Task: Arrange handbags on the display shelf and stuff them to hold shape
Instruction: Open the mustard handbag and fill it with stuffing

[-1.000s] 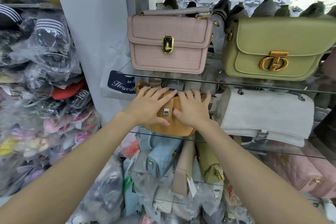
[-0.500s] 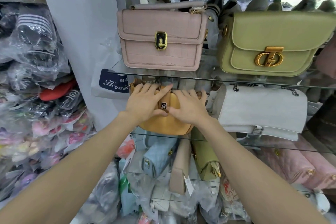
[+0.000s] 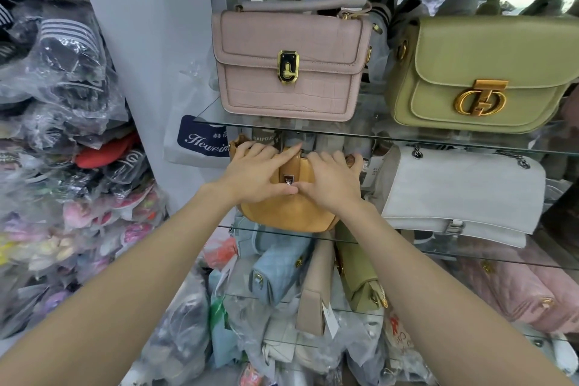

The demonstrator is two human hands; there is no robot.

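Observation:
An orange-tan handbag (image 3: 282,213) with a small silver clasp stands on the middle glass shelf (image 3: 470,255). My left hand (image 3: 257,172) lies flat over the bag's left front, thumb at the clasp. My right hand (image 3: 329,180) presses on its right front, thumb meeting the left thumb at the clasp. On the glass shelf above stand a pink crocodile-textured handbag (image 3: 288,66) and an olive-green handbag (image 3: 479,72) with a gold buckle. A white chain-strap handbag (image 3: 460,194) sits right of the orange one.
Lower shelves hold a blue quilted bag (image 3: 279,273), a beige bag (image 3: 315,291), an olive bag (image 3: 357,276) and pink quilted bags (image 3: 532,294). Plastic-wrapped goods (image 3: 62,135) pile up on the left. A white carrier bag (image 3: 194,141) hangs by the shelf post.
Both hands slid inward on the orange bag and their thumbs came together at the silver clasp. The bag stays on the middle shelf.

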